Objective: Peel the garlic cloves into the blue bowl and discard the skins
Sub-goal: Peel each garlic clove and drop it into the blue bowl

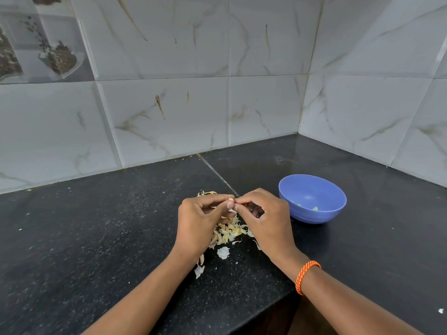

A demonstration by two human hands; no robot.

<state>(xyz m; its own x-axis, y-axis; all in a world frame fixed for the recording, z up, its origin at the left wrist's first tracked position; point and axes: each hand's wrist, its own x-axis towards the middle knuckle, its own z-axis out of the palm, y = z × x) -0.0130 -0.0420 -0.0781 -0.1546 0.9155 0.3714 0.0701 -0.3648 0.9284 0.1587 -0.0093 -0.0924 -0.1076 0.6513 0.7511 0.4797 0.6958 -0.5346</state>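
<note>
Fingertips of my left hand [198, 218] and right hand [263, 218] pinch one garlic clove [231, 200] above the skin pile [227, 232]. My blue bowl [312, 199] sits just right, peeled bits inside.

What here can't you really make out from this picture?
- Head view: the garlic clove is mostly covered by the fingertips of the left hand and right hand.
- The blue bowl: its near wall hides most of the contents; only small pale bits show.
- The skin pile lies partly under both hands.
</note>
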